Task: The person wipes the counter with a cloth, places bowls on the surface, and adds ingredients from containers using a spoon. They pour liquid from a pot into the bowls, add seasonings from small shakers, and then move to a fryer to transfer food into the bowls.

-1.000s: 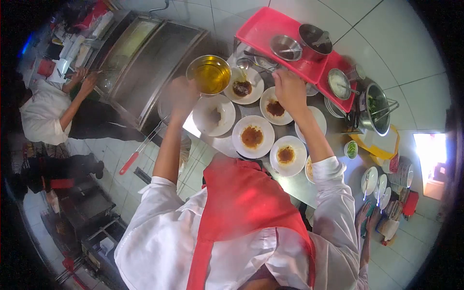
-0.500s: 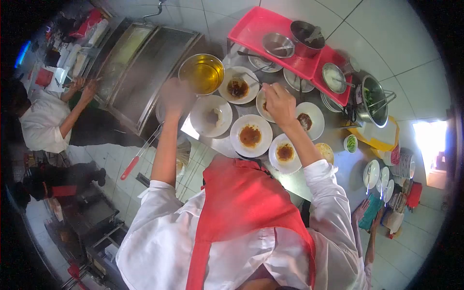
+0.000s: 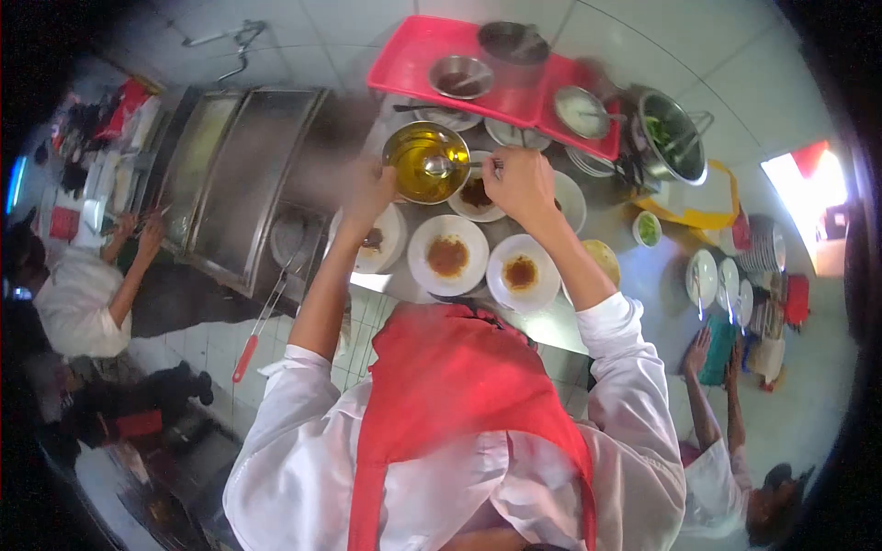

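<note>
- since a sec ago our right hand swung the spoon off the plates into the oil bowl
- right fingers pinch its handle
- left hand grips the bowl rim, steadying it over the worktop

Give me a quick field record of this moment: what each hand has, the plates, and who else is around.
left hand: grips the rim of the metal bowl of yellow oil
right hand: holds a ladle, its cup over the oil
plates: white, most with brown sauce, on the steel counter
red tray: behind, carrying metal bowls
others: one person at left, another at lower right
</note>
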The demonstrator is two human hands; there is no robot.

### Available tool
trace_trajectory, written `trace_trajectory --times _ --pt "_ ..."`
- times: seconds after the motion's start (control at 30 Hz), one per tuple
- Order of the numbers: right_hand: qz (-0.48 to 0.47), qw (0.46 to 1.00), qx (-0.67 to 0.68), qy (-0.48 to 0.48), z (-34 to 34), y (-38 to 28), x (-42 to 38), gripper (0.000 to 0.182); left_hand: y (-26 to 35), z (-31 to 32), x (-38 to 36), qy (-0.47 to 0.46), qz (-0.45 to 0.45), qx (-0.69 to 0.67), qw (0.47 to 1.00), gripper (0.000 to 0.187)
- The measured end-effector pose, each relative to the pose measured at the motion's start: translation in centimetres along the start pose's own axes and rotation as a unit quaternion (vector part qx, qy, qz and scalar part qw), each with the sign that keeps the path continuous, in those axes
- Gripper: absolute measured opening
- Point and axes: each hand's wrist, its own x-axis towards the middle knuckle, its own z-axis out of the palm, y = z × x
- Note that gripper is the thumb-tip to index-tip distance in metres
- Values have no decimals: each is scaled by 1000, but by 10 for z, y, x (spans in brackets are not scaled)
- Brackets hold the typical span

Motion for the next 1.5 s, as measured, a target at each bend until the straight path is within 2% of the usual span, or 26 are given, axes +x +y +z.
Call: trace_trajectory --times 0.07,0.1,0.2,0.27,0.33,0.4,0.47,0.5,0.57,0.63,0.67,0.73,0.77,0.83,0.87,0.9,0.93,1.0,1.1,1.2,1.23,1.3,1.33,1.4,1.43,1.5 --pt "74 996 -31 -34 -15 10 -5 21 9 22 1 -26 67 39 997 29" --pt "82 996 -28 -13 -21 18 -7 22 38 26 -4 -65 32 -50 996 29" --pt "117 991 -62 -6 -43 46 -16 22 47 61 -3 -101 3 -114 988 29" --pt "166 984 -70 -9 -58 64 -22 23 49 80 -1 -112 42 -90 989 28" --pt "221 974 -54 4 -72 85 -31 26 39 104 7 -75 152 28 985 29" --pt "215 973 -71 35 -87 102 -43 26 46 116 6 -79 173 27 981 29" --pt "288 957 -16 3 -107 104 -50 26 53 122 5 -78 193 30 978 29" --pt "264 963 -13 51 -109 107 -56 27 56 124 5 -82 182 24 980 29" --pt "252 965 -34 66 -117 110 -66 27 62 124 1 -89 169 18 981 29" --pt "239 966 -54 81 -120 114 -74 28 82 113 -3 -153 -9 -71 986 24" --pt "223 967 -51 111 -120 118 -79 27 80 113 -3 -155 -8 -70 986 24" --pt "208 967 -48 143 -120 119 -85 26 66 112 3 -116 52 -67 990 29" --pt "186 968 -46 162 -123 116 -88 24 59 111 5 -116 53 -66 990 29" --pt "165 968 -41 184 -126 110 -92 23 45 106 11 -52 181 90 978 29" --pt "133 968 -36 207 -126 108 -94 17 39 104 13 -53 183 91 978 29" --pt "102 968 -31 229 -126 106 -96 11 34 100 13 -54 224 63 971 29" --pt "105 967 -30 229 -125 105 -98 11 30 97 14 -58 235 49 969 29" --pt "24 956 -66 285 -125 102 -101 7 29 87 16 -67 256 20 964 29" --pt "-16 938 -121 325 -133 90 -104 9 43 65 15 -66 228 162 958 29" --pt "-46 921 -128 365 -136 84 -112 10 47 56 16 -47 327 246 911 28" --pt "-46 922 -127 364 -134 85 -115 10 35 57 18 -85 224 245 939 20" --pt "-1 926 -137 353 -119 90 -125 7 27 58 19 -122 118 241 956 22" --pt "-1 926 -138 352 -107 95 -129 7 28 57 18 -115 112 223 962 23" --pt "137 952 -59 267 -79 106 -135 7 35 56 16 -107 107 204 967 23" --pt "137 952 -61 268 -70 110 -139 7 41 56 12 -80 127 153 977 21" --pt "209 951 -31 225 -65 116 -139 11 41 60 12 -47 147 95 983 30"
